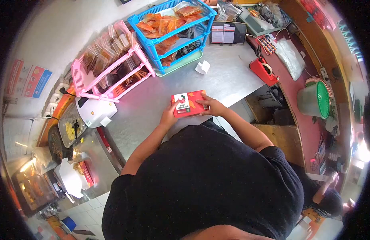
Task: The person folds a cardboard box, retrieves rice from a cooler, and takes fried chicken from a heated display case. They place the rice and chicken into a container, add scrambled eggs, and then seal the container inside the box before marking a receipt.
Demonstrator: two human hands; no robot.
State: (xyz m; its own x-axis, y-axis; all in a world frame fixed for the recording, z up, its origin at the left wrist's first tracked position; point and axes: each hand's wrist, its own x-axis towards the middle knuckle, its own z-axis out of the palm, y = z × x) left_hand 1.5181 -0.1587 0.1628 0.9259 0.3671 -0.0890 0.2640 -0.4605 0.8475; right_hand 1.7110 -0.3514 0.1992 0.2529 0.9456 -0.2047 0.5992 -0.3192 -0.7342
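A closed red food box (188, 113) with a white printed label lies between my hands at the front edge of the metal table (161, 90). My left hand (169, 115) grips its left side, thumb on top. On its right side, my right hand (212, 106) holds the box with fingers spread over the lid. The undersides of both hands are hidden. Beyond the box, a small white paper piece (202, 67) sits on the table.
A pink rack (113, 94) and a blue rack (153, 52) hold sauce packets at the back. A white printer (96, 112) stands left, an open box (71, 180) lower left. A tablet (228, 33), red tape dispenser (261, 72) and green-lidded bucket (313, 100) are right. Another person (327, 200) is lower right.
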